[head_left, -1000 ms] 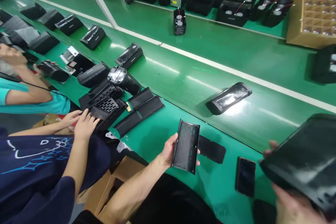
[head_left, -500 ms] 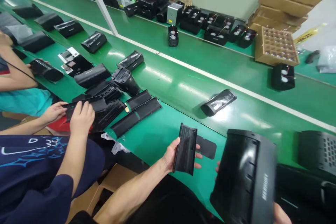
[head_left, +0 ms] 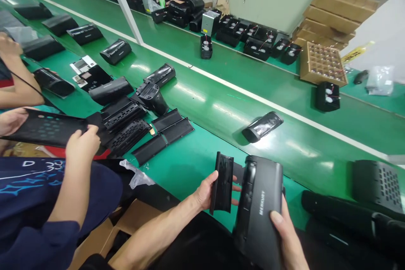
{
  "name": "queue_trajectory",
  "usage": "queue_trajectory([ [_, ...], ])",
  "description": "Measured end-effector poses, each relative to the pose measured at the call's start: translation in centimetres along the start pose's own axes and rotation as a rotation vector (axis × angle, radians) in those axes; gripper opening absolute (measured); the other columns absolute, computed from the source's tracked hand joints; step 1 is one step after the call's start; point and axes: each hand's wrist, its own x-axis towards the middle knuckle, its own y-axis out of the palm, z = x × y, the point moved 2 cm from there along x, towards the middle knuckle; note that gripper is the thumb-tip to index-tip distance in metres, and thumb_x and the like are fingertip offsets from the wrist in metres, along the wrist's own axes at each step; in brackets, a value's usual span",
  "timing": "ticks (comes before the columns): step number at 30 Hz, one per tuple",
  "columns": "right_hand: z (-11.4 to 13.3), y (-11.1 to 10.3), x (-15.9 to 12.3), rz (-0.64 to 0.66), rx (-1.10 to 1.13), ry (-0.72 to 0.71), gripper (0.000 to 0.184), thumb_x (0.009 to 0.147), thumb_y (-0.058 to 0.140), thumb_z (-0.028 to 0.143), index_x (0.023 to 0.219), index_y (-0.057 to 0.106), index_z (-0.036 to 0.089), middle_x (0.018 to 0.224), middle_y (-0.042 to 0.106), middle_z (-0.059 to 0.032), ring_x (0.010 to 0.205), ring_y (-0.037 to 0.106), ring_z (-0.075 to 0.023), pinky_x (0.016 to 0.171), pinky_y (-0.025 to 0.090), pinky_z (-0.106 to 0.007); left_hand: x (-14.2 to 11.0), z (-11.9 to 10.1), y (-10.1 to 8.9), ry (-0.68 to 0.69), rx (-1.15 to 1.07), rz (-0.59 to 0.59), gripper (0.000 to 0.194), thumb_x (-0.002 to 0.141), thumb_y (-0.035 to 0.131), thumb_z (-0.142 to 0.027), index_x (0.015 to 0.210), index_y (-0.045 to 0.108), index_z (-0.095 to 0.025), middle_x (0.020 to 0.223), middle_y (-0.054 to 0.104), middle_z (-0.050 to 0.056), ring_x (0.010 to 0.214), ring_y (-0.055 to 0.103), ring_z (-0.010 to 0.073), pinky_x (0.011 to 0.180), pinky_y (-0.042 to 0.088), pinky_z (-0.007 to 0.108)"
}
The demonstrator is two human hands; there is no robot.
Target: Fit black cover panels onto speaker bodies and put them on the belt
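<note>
In my left hand (head_left: 206,190) is a curved black plastic panel (head_left: 224,183), its thumb on the near edge and its fingers behind. My right hand (head_left: 286,232) grips a black speaker-like housing (head_left: 265,202) marked MERKURY, held upright just right of the panel. A small gap separates the two parts. Behind them a flat dark sheet (head_left: 238,172) lies on the green table, mostly hidden. Several flat black panels (head_left: 164,137) rest on the table to the left.
A co-worker's hand (head_left: 82,142) at left holds a perforated black panel (head_left: 47,128). One black housing (head_left: 263,126) lies on the green belt ahead. A housing with a slotted face (head_left: 378,183) stands at right. Across the belt is a partitioned carton (head_left: 322,65).
My right hand has brought the housing left, closer to the panel, and turned it so its lettered face shows more. The co-worker has moved a perforated panel to the left.
</note>
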Motion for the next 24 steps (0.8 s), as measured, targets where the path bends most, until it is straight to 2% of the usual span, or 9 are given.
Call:
queue_trajectory([
  [1, 0.5, 0.6, 0.3, -0.020, -0.063, 0.001, 0.090, 0.094, 0.055, 0.067, 0.169, 0.022, 0.030, 0.148, 0.065, -0.0116, 0.125, 0.068, -0.0430, 0.103, 0.054, -0.062, 0.3, 0.4, -0.1, 0.012, -0.003, 0.001, 0.073, 0.088, 0.048, -0.076, 0.124, 0.074, -0.018, 0.115, 0.078, 0.013, 0.109, 0.072, 0.0391, 0.099, 0.046, 0.053],
  [3, 1.2, 1.7, 0.9, -0.056, -0.175, 0.051, 0.100, 0.089, 0.063, 0.069, 0.170, 0.014, 0.034, 0.165, 0.046, -0.0088, 0.140, 0.054, -0.0420, 0.113, 0.045, -0.059, 0.8, 1.0, -0.1, 0.023, 0.001, 0.001, 0.065, 0.084, 0.058, -0.075, 0.117, 0.078, -0.022, 0.113, 0.079, 0.009, 0.117, 0.069, 0.0393, 0.101, 0.047, 0.052],
  [5, 1.8, 2.5, 1.4, -0.053, -0.315, 0.014, 0.106, 0.086, 0.065, 0.071, 0.170, 0.013, 0.034, 0.171, 0.033, -0.0081, 0.150, 0.041, -0.0411, 0.121, 0.035, -0.058, 1.2, 1.4, 0.2, 0.035, -0.006, -0.001, 0.061, 0.082, 0.067, -0.072, 0.114, 0.080, -0.021, 0.109, 0.080, 0.009, 0.117, 0.068, 0.0382, 0.103, 0.047, 0.049],
  [7, 2.0, 2.9, 1.7, -0.035, -0.383, -0.019, 0.106, 0.086, 0.064, 0.073, 0.170, 0.012, 0.033, 0.174, 0.026, -0.0073, 0.155, 0.033, -0.0398, 0.124, 0.029, -0.057, 1.4, 1.5, 0.9, 0.073, -0.034, -0.010, 0.067, 0.074, 0.078, -0.070, 0.117, 0.078, -0.017, 0.107, 0.080, 0.013, 0.110, 0.071, 0.0358, 0.099, 0.050, 0.045],
  [12, 1.9, 3.3, 2.0, -0.007, -0.438, -0.029, 0.104, 0.086, 0.063, 0.072, 0.169, 0.013, 0.036, 0.173, 0.027, -0.0057, 0.153, 0.035, -0.0400, 0.123, 0.029, -0.058, 1.5, 1.1, 2.1, 0.179, -0.047, -0.004, 0.081, 0.069, 0.088, -0.061, 0.134, 0.068, -0.017, 0.118, 0.076, 0.016, 0.106, 0.071, 0.0293, 0.093, 0.053, 0.038],
  [18, 2.6, 4.0, 2.4, -0.003, -0.482, -0.043, 0.104, 0.087, 0.061, 0.073, 0.170, 0.013, 0.030, 0.174, 0.025, -0.0097, 0.156, 0.030, -0.0388, 0.125, 0.024, -0.057, 1.8, 1.3, 2.2, 0.205, -0.064, 0.018, 0.089, 0.067, 0.091, -0.060, 0.141, 0.062, -0.019, 0.128, 0.071, 0.018, 0.110, 0.071, 0.0328, 0.095, 0.052, 0.040],
  [24, 2.4, 4.0, 2.5, -0.003, -0.501, -0.023, 0.106, 0.088, 0.059, 0.073, 0.170, 0.012, 0.027, 0.175, 0.022, -0.0088, 0.158, 0.025, -0.0379, 0.126, 0.023, -0.055, 1.8, 1.7, 2.7, 0.171, -0.074, 0.030, 0.091, 0.068, 0.091, -0.059, 0.144, 0.060, -0.021, 0.134, 0.069, 0.019, 0.119, 0.069, 0.0355, 0.102, 0.050, 0.045],
])
